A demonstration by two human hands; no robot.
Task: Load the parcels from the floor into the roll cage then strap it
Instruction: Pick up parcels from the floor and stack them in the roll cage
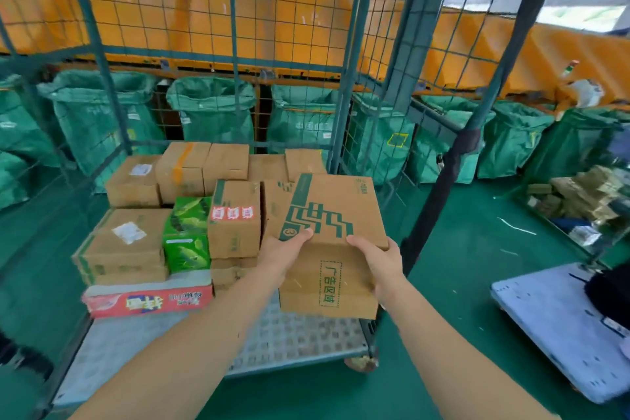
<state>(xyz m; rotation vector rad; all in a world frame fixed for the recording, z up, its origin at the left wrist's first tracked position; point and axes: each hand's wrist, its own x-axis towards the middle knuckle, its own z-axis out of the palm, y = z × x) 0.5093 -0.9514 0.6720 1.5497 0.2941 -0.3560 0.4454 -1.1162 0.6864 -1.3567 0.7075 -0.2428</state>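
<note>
Left grip [284,251], right grip [379,257] hold carton [335,204] marked 广告区域.

Green sacks [211,109] are hanging open in a row beneath a long orange chute [272,24], which is running the width of the room. A pale flat trolley [552,327] is sitting on the green floor [460,266] off to the right, and brownish bundles [586,194] are lying stacked beyond it.

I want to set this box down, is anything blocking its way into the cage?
Nothing visible does. The cage front is open, the floor plate under the box is bare; stacked parcels sit behind and left.
</note>
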